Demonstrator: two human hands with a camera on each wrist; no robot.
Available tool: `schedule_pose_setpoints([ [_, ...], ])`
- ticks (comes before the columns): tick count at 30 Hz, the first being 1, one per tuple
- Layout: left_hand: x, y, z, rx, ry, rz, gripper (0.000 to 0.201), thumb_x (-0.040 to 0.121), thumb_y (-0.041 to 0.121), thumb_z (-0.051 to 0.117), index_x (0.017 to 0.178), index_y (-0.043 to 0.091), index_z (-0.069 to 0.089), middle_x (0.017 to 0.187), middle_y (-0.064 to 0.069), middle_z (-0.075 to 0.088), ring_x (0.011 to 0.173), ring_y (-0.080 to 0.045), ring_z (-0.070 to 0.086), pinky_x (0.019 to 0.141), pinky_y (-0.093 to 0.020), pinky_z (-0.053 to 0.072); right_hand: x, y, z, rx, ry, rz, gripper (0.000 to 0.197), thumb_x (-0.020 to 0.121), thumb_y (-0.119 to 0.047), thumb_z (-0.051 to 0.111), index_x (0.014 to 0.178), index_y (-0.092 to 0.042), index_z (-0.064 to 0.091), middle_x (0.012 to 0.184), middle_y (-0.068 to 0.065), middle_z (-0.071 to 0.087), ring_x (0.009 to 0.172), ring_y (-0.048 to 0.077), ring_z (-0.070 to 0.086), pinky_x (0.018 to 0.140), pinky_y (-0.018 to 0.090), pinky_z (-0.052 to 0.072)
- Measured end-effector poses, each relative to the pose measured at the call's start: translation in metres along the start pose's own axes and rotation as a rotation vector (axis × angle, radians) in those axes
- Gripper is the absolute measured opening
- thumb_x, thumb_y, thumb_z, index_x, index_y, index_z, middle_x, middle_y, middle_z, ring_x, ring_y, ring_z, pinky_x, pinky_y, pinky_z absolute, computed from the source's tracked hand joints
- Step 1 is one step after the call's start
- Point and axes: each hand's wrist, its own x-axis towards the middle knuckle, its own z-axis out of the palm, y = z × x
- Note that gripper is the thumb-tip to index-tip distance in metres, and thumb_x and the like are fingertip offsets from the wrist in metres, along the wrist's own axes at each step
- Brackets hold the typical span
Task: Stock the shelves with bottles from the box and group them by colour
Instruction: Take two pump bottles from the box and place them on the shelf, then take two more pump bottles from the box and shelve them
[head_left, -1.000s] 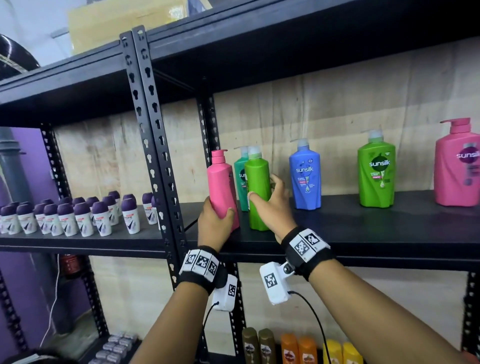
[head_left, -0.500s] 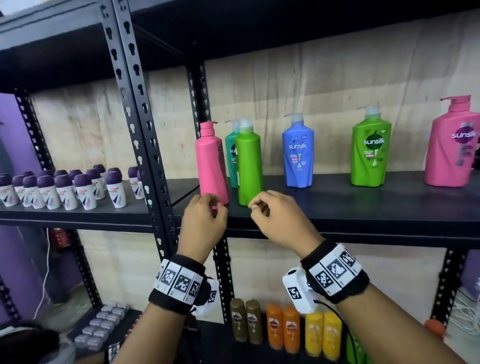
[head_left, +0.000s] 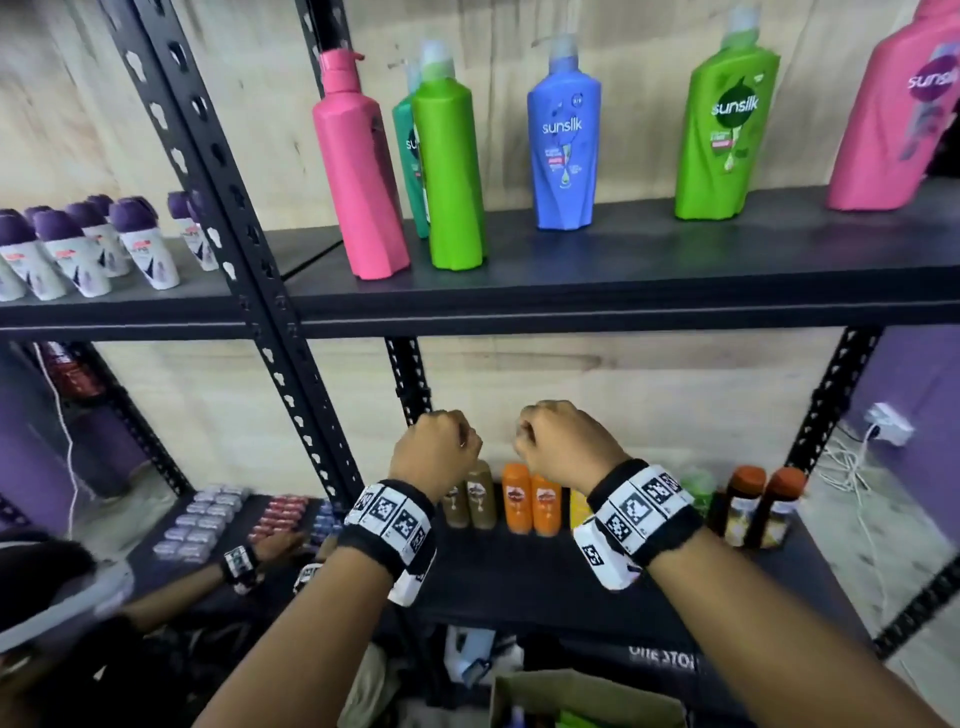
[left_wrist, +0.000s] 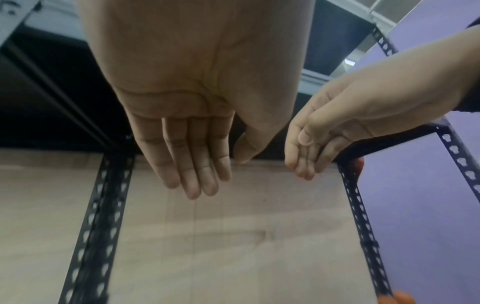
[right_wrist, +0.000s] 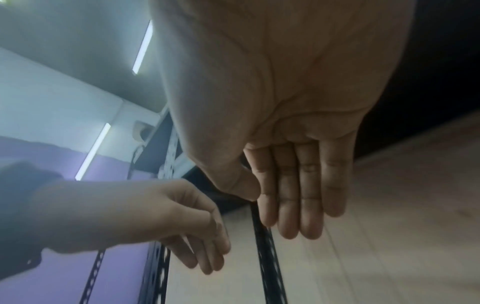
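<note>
A pink bottle (head_left: 358, 171) and a light green bottle (head_left: 452, 171) stand side by side at the left end of the black upper shelf (head_left: 623, 280), with a teal bottle (head_left: 408, 150) behind them. Further right stand a blue bottle (head_left: 563, 135), a second green bottle (head_left: 727, 130) and a large pink bottle (head_left: 898, 104). My left hand (head_left: 436, 449) and right hand (head_left: 561, 441) hang close together below that shelf, both empty. The wrist views show relaxed, loosely hanging fingers (left_wrist: 192, 164) (right_wrist: 293, 185). The cardboard box (head_left: 587, 696) shows at the bottom edge.
The lower shelf (head_left: 519, 582) carries brown (head_left: 470, 499), orange (head_left: 530, 501) and dark bottles (head_left: 753, 504). Purple-capped roll-ons (head_left: 93, 244) fill the left bay behind a black upright (head_left: 234, 218). Another person's hand (head_left: 270, 545) reaches among small packs at the lower left.
Both hands let go of the pink and green bottles, which stay standing on the shelf, and dropped below the shelf edge. The head view has tilted downward.
</note>
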Motion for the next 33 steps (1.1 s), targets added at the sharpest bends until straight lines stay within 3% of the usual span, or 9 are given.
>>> schedule_pose_setpoints([
  [3, -0.011, -0.002, 0.036, 0.031, -0.118, -0.013, 0.026, 0.093, 0.032, 0.051, 0.100, 0.015, 0.069, 0.100, -0.013, 0.071, 0.092, -0.036, 0.067, 0.076, -0.037, 0.055, -0.017, 0.020, 0.031, -0.035, -0.107, 0.055, 0.020, 0.093, -0.026, 0.049, 0.087, -0.016, 0.064, 0.101, 0.008, 0.067, 0.094, 0.031, 0.064, 0.080, 0.040, 0.054],
  [5, -0.021, -0.001, 0.060, 0.041, -0.170, -0.011, 0.028, 0.094, 0.032, 0.049, 0.100, 0.010, 0.067, 0.103, -0.018, 0.069, 0.094, -0.040, 0.067, 0.078, -0.038, 0.055, -0.027, 0.031, 0.049, -0.028, -0.172, 0.093, 0.022, 0.093, -0.023, 0.048, 0.074, -0.017, 0.057, 0.096, 0.012, 0.066, 0.089, 0.034, 0.062, 0.074, 0.040, 0.052],
  [7, -0.030, -0.001, 0.081, 0.033, -0.232, -0.007, 0.029, 0.095, 0.032, 0.048, 0.098, 0.008, 0.065, 0.102, -0.020, 0.067, 0.094, -0.042, 0.066, 0.078, -0.042, 0.055, -0.036, 0.042, 0.067, 0.002, -0.226, 0.135, 0.033, 0.093, -0.020, 0.048, 0.060, -0.021, 0.045, 0.086, 0.012, 0.059, 0.078, 0.032, 0.057, 0.065, 0.036, 0.042],
  [9, -0.039, -0.003, 0.102, 0.025, -0.301, 0.005, 0.029, 0.095, 0.033, 0.049, 0.094, 0.010, 0.067, 0.098, -0.019, 0.068, 0.092, -0.042, 0.066, 0.073, -0.039, 0.053, -0.046, 0.053, 0.085, 0.034, -0.262, 0.174, 0.039, 0.095, -0.021, 0.050, 0.057, -0.023, 0.041, 0.085, 0.017, 0.061, 0.073, 0.031, 0.053, 0.065, 0.033, 0.036],
  [15, -0.076, -0.012, 0.158, 0.006, -0.513, -0.039, 0.026, 0.094, 0.033, 0.053, 0.097, 0.009, 0.065, 0.107, -0.015, 0.068, 0.097, -0.038, 0.065, 0.077, -0.039, 0.053, -0.086, 0.081, 0.131, 0.055, -0.390, 0.281, 0.026, 0.096, -0.029, 0.054, 0.074, -0.016, 0.057, 0.084, 0.007, 0.062, 0.084, 0.029, 0.061, 0.068, 0.033, 0.042],
  [20, -0.110, -0.017, 0.195, 0.024, -0.668, -0.043, 0.027, 0.096, 0.034, 0.053, 0.079, 0.013, 0.054, 0.099, -0.017, 0.069, 0.087, -0.036, 0.065, 0.072, -0.041, 0.056, -0.126, 0.105, 0.161, 0.096, -0.496, 0.395, 0.024, 0.096, -0.030, 0.053, 0.075, -0.018, 0.056, 0.098, 0.011, 0.066, 0.092, 0.031, 0.063, 0.073, 0.033, 0.046],
  [22, -0.123, -0.019, 0.208, 0.041, -0.710, -0.042, 0.026, 0.096, 0.032, 0.053, 0.082, 0.011, 0.058, 0.099, -0.017, 0.069, 0.082, -0.032, 0.063, 0.073, -0.039, 0.056, -0.141, 0.112, 0.169, 0.101, -0.522, 0.426, 0.023, 0.096, -0.029, 0.053, 0.078, -0.015, 0.058, 0.100, 0.013, 0.068, 0.093, 0.033, 0.065, 0.078, 0.036, 0.052],
  [27, -0.150, -0.026, 0.238, 0.126, -0.804, -0.005, 0.038, 0.099, 0.030, 0.043, 0.106, 0.000, 0.065, 0.111, -0.022, 0.068, 0.103, -0.039, 0.065, 0.086, -0.043, 0.055, -0.175, 0.127, 0.189, 0.100, -0.606, 0.505, 0.031, 0.097, -0.028, 0.047, 0.098, -0.005, 0.068, 0.108, 0.021, 0.069, 0.102, 0.036, 0.065, 0.085, 0.038, 0.052],
  [33, -0.168, -0.028, 0.263, 0.165, -0.868, -0.047, 0.037, 0.098, 0.034, 0.045, 0.115, 0.007, 0.064, 0.117, -0.017, 0.068, 0.106, -0.038, 0.066, 0.081, -0.037, 0.051, -0.204, 0.146, 0.221, 0.155, -0.702, 0.561, 0.030, 0.097, -0.017, 0.044, 0.088, -0.004, 0.069, 0.100, 0.018, 0.072, 0.091, 0.028, 0.065, 0.080, 0.035, 0.049],
])
